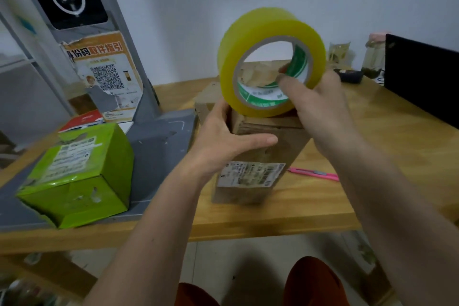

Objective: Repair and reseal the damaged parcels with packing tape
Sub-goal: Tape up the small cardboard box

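Tape roll (270, 62) pinched through core by right hand (320, 107); left hand (223, 141) spread, seemingly steadying brown parcel (258, 154).

Brown cardboard parcel (258, 156): top face largely covered by the yellow tape roll (270, 57) and both hands; condition of its seams not determinable. Shipping label (250, 173) print blurred, illegible. Right hand (320, 107): fingers hidden behind the roll, only the thumb showing inside the core. Black screen (422, 82) cut off by right edge. Jars (371, 62) behind it blurred, contents unclear. Green box (77, 176) label too small to read.
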Available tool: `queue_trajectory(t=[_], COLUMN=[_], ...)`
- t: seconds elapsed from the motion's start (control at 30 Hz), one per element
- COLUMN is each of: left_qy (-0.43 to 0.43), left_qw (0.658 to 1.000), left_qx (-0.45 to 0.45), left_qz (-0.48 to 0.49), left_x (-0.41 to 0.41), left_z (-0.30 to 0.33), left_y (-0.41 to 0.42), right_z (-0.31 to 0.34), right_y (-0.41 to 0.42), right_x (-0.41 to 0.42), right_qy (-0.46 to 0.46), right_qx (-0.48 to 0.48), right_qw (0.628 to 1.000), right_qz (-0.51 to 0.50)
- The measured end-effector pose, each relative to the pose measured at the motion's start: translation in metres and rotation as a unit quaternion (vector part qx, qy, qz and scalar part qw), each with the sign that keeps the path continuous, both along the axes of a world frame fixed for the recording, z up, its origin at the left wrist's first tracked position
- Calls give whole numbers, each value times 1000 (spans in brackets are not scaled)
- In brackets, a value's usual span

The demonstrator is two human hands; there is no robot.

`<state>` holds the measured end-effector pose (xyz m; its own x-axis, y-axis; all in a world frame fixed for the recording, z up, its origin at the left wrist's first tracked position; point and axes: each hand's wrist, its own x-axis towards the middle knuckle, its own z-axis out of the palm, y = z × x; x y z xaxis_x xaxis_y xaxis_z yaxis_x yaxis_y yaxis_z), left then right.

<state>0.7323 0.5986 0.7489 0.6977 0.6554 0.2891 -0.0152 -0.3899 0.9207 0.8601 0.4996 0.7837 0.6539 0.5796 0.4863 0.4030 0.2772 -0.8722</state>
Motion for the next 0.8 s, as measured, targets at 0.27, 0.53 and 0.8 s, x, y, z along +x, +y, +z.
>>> queue_trajectory(t=[0.27, 0.53, 0.8], left_qy=[-26, -43, -40], left_qw=[996, 993, 990], left_qx=[-70, -106, -127], left_qz=[42, 39, 39], left_x=[-31, -35, -43], left_z=[-11, -16, -21], left_y=[18, 26, 35], right_z=[22, -3, -37], right_y=[4, -6, 1], right_x=[26, 63, 56], right_qy=[-78, -74, -8], right_qx=[-43, -139, -206], right_qw=[994, 985, 978], right_qz=[-65, -73, -20])
